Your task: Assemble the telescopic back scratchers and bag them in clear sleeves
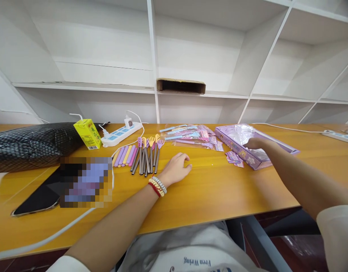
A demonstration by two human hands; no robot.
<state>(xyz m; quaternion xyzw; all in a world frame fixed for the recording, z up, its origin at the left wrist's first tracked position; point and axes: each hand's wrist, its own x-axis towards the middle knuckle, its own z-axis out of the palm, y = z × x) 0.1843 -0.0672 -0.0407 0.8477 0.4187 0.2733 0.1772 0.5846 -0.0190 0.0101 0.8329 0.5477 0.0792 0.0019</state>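
My left hand rests on the table with loosely bent fingers, thumb apart, holding nothing. Just left of it lie several claw-ended metal rods with purple, yellow and pink heads, beside a row of pastel handle tubes. My right hand reaches into a shallow purple box that has clear plastic inside; its fingertips are hidden. Small purple cards lie against the box's near left side. Between the hands, farther back, is a pile of clear-bagged sticks in blue, pink and purple.
At the left are a yellow drink carton, a white power strip, a black wrapped bundle and a dark phone. A white cable crosses the front left. White shelving holding a cardboard box rises behind.
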